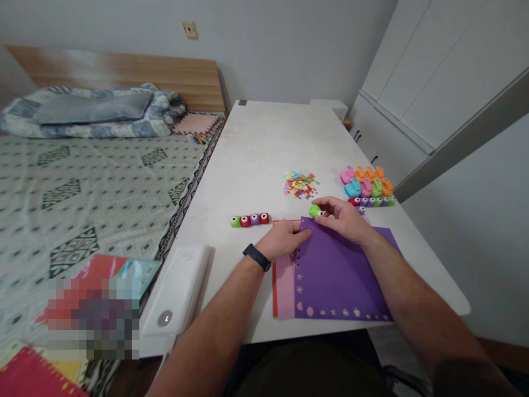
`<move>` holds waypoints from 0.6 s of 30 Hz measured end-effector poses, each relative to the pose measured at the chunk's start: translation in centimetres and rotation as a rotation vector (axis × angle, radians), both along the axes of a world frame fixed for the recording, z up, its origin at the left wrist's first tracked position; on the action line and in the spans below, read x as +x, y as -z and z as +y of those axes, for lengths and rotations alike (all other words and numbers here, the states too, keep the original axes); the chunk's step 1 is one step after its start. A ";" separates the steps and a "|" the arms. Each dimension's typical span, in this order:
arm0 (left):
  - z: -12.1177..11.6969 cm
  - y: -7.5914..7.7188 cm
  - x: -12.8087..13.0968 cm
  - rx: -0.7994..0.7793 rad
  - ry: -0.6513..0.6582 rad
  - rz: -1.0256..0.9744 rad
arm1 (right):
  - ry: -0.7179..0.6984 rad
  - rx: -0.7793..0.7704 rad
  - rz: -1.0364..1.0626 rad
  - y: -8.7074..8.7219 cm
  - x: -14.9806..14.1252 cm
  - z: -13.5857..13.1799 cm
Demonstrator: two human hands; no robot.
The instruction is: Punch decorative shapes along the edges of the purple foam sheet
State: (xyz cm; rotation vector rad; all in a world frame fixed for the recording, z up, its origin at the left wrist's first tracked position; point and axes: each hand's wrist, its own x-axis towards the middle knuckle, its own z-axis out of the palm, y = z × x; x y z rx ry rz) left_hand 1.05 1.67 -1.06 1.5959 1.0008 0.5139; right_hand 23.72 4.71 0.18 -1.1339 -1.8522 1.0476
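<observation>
Your right hand (341, 218) is at the top edge of the purple sheet (343, 270), grip narrow, fingers and thumb on a green punch (316, 211). Your left hand (285, 240) is on that sheet's upper-left corner, thumb lying on top; can't tell whether its grip is pinching the paper or only pressing, as the finger undersides are hidden. Purple sheet lies on the worktop (264, 143) right in front of you, cut-out shapes running down its left edge and along its bottom edge. Pink sheet (285, 292) and red sheet (275, 281) show from under it on the left. Pile of colored paper bits (301, 184) sits beyond its top edge. Row of four small punches (249, 220), green, red, purple, red, is off its upper-left corner. Past its upper-right part you've got the larger punches (366, 182) in pink, orange, blue and green, with a second row of small punches (374, 202) on the near side of them. White device (177, 289) is well left of the purple sheet, near the worktop's left edge. Farther left of the sheet is the bed (103, 182), with paper packs (99, 281) on its near part, partly pixelated.
</observation>
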 end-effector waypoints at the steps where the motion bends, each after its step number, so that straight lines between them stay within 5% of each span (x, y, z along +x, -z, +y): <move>1: 0.0 0.0 0.0 0.003 -0.002 0.013 | 0.006 0.005 -0.004 0.0 0.0 0.0; 18: -0.2 -0.7 0.1 -0.004 -0.029 0.032 | 0.031 0.033 -0.048 -0.2 -0.2 -0.1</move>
